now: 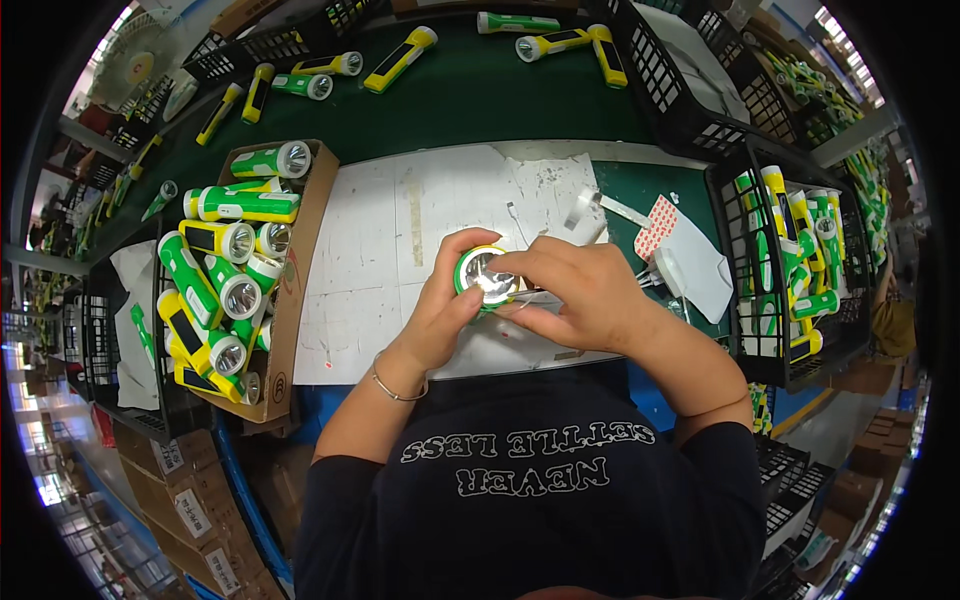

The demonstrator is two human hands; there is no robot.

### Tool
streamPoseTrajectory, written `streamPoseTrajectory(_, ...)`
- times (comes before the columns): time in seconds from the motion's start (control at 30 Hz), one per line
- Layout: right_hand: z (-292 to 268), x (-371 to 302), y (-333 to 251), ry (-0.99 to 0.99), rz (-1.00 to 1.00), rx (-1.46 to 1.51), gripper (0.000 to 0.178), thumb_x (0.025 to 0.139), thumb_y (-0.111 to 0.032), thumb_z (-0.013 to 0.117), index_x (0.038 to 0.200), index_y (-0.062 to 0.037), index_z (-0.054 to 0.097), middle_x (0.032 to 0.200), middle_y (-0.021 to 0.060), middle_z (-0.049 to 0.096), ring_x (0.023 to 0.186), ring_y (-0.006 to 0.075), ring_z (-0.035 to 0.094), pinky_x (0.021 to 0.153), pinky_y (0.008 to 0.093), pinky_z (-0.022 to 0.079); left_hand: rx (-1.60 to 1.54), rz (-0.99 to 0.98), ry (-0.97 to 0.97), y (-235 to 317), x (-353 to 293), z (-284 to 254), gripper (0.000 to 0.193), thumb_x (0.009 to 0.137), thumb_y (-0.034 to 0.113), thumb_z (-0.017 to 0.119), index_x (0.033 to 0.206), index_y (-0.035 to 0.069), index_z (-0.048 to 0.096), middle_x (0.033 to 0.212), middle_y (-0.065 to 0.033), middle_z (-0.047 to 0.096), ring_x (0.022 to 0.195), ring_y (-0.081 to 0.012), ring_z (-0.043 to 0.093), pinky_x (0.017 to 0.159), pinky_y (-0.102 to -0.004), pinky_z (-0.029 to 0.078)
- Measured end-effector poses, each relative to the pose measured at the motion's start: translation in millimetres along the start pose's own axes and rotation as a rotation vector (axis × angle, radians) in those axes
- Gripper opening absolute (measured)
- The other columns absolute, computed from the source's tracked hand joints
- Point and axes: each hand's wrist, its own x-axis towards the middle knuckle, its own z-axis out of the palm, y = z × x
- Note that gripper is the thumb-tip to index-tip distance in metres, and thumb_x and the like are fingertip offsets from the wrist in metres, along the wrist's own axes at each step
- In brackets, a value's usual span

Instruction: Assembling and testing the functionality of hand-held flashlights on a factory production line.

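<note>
My left hand [436, 320] wraps round a flashlight [488, 276], its round, shiny reflector facing up and a green and yellow rim showing. Most of the flashlight's body is hidden below the head and my fingers. From the other side, my right hand [585, 295] grips the same head, the index finger on the reflector's edge and the thumb low at its side. A thin dark and metallic piece shows between the right fingers, too small to name. Under both hands lies a white work sheet [365, 260] with tape marks and scuffs.
To the left, a cardboard box [312, 225] holds several green and yellow flashlights. A black crate [745, 330] with more stands at right. Near my right hand lie a tape roll [582, 208], a red-patterned sheet [656, 226] and a white round-headed piece [668, 268]. Loose flashlights [400, 60] lie at the back.
</note>
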Motion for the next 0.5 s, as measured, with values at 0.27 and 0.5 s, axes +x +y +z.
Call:
streamPoseTrajectory(0.27,-9,-5,11,0.084,0.322,0.536,0.014,0.086,-0.018,0.059,0.087,-0.0042,0.06,0.066,0.0032,0.06,0.055,0.0115,0.056,0.05,0.0236,0.042,0.058,0.055,0.037,-3,-4,-2,0.056,0.083,0.035,0.053,0.125,0.002,0.036,0.11,-0.0101,0.049,0.101,-0.0153,0.047,0.089,-0.0283,0.038)
streamPoseTrajectory(0.5,0,2,18,-0.293,0.61,0.913,0.025,0.089,-0.022,0.06,0.072,-0.0048,0.054,0.062,-0.0018,0.053,0.058,0.0043,0.05,0.051,0.0197,0.037,0.07,0.063,0.004,-3,-1,1,0.054,0.083,0.031,0.054,0.125,0.002,0.035,0.11,-0.0109,0.049,0.1,-0.0165,0.048,0.089,-0.0297,0.039)
